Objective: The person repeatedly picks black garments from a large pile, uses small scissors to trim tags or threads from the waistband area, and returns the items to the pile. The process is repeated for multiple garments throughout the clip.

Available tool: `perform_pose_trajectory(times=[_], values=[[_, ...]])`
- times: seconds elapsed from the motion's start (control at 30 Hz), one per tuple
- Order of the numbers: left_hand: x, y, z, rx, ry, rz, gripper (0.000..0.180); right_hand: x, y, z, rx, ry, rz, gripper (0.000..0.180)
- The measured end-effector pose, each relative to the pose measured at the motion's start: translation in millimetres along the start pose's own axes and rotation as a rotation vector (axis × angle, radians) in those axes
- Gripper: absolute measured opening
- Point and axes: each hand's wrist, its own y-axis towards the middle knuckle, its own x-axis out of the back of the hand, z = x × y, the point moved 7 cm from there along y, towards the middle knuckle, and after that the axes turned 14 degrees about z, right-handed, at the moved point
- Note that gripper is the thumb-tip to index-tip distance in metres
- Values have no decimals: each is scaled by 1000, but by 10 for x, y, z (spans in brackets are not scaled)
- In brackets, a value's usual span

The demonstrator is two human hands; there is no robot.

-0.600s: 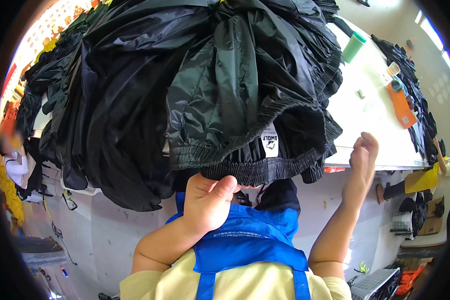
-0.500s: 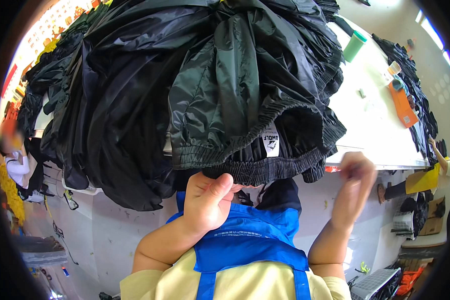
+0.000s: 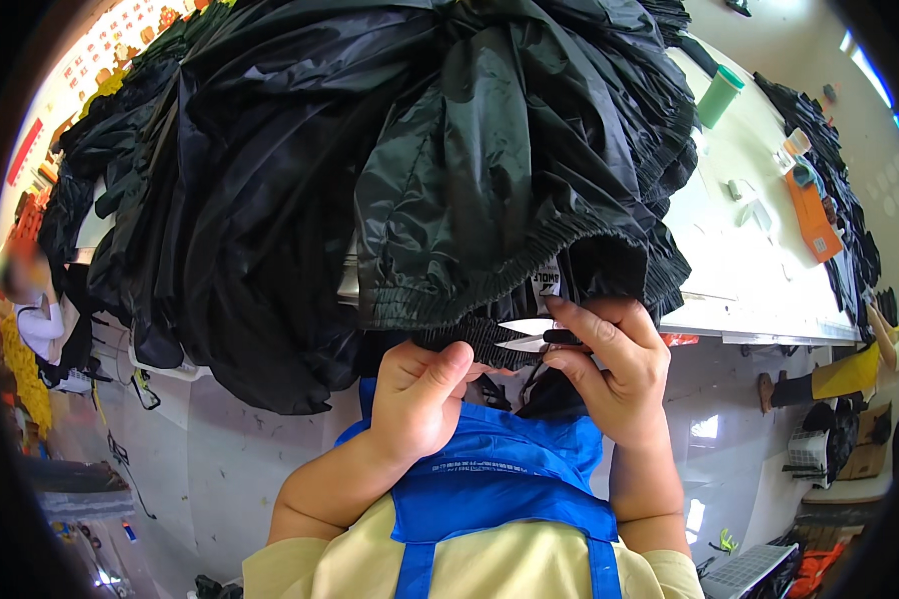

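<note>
Black trousers (image 3: 449,200) in shiny fabric hang over the table edge toward me, their gathered elastic waistband (image 3: 395,309) nearest my body. My left hand (image 3: 418,391) is closed on the waistband's lower edge, thumb on top and fingers hidden beneath. In my right hand (image 3: 617,367) is a pair of thread snips (image 3: 527,335), the two silvery blades apart and pointing left over the elastic. A white label (image 3: 543,278) shows inside the waist opening, just above the snips.
A big heap of black garments (image 3: 240,200) covers the table's left and middle. On the white tabletop (image 3: 714,240) at right stand a green cup (image 3: 719,97) and an orange box (image 3: 811,215). Other people sit or stand at far left and far right. A white crate (image 3: 749,569) lies low right.
My right hand, blurred and off to the right before, has come left to the waistband, and the snips now show in it. The left hand keeps its hold with little movement.
</note>
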Motion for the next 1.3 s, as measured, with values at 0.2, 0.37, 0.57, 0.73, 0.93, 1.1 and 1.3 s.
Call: perform_pose_trajectory(times=[0.2,0.37,0.57,0.73,0.93,1.1,1.3], values=[[110,-65,-5,-5,216,1,29,-10,14,-3,23,-36,-27,35],[152,-97,20,-35,111,-69,24,-13,-118,-220,-127,155,-118,28],[118,-95,-18,-13,146,-115,27,-17,-123,-95,28,67,11,42],[107,-86,-15,54,299,-10,31,-48,-46,-21,58,28,14,40],[67,-56,-6,-29,73,-3,36,-29,-171,-243,-98,184,-97,34],[70,-83,6,-63,-219,0,36,-39,-160,-82,57,90,-6,41],[124,-157,57,-55,-282,0,39,-85,-100,13,116,42,5,42]])
